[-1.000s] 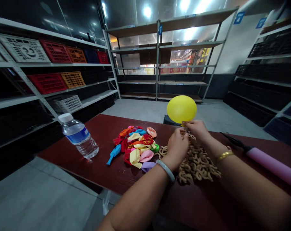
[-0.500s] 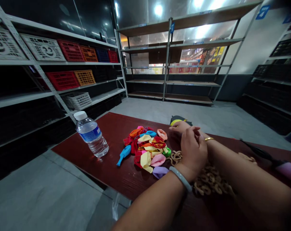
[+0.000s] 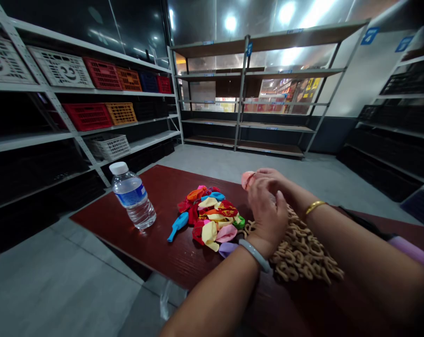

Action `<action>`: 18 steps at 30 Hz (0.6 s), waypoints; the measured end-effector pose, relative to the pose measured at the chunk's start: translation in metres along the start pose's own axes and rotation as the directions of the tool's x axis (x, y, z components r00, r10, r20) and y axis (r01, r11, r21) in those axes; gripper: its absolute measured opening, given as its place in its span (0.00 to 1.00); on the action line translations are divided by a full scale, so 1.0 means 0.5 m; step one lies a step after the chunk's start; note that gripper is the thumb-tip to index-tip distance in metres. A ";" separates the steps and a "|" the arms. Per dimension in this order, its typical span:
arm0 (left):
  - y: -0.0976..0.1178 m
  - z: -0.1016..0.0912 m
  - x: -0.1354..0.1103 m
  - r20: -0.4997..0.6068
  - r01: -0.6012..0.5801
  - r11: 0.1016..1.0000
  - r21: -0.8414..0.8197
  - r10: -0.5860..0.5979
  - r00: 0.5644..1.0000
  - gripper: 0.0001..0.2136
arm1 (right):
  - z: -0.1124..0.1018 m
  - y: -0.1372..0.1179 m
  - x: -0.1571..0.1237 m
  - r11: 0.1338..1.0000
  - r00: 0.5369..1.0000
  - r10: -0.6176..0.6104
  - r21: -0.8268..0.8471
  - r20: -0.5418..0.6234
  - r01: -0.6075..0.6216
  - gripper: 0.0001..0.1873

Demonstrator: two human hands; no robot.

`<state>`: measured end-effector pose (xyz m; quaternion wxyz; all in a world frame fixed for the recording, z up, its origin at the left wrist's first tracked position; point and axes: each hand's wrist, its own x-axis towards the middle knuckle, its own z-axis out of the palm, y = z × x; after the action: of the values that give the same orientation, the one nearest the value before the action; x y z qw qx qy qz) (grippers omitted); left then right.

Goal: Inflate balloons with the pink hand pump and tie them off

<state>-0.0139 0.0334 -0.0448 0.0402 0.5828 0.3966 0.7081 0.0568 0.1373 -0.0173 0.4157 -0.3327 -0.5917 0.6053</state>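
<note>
Salmon-pink balloon [image 3: 247, 180], apparently limp, at the fingertips of left hand [image 3: 270, 217] and right hand [image 3: 275, 178], above brown curled pieces [image 3: 299, 252], perhaps for clearance. Fingers bend on both hands; overlap hides which one pinches. Loose balloons [image 3: 209, 234] lie left on the table [image 3: 184, 269], presumably within reach.

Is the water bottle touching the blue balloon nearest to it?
Apart. The head view plainly shows a strip of dark red tabletop between the water bottle and the blue balloon.
</note>
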 end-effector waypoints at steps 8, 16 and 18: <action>-0.041 0.035 0.009 0.321 0.726 0.522 -0.449 -0.664 0.676 0.31 | -0.048 -0.121 -0.117 0.992 0.971 0.110 -0.034 -0.212 -0.120 0.08; 0.001 0.022 -0.004 0.895 0.955 0.045 -0.293 -0.339 0.291 0.21 | -0.078 -0.139 -0.205 0.988 0.958 0.099 -0.086 -0.269 -0.126 0.11; 0.008 0.020 -0.011 0.932 0.975 0.060 -0.213 -0.287 0.222 0.16 | -0.090 -0.135 -0.220 0.987 0.957 0.091 -0.106 -0.274 -0.124 0.11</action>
<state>-0.0020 0.0333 -0.0466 0.7993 0.4090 0.1971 0.3936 0.1520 0.0554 0.0362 0.4373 -0.4682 -0.5468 0.5390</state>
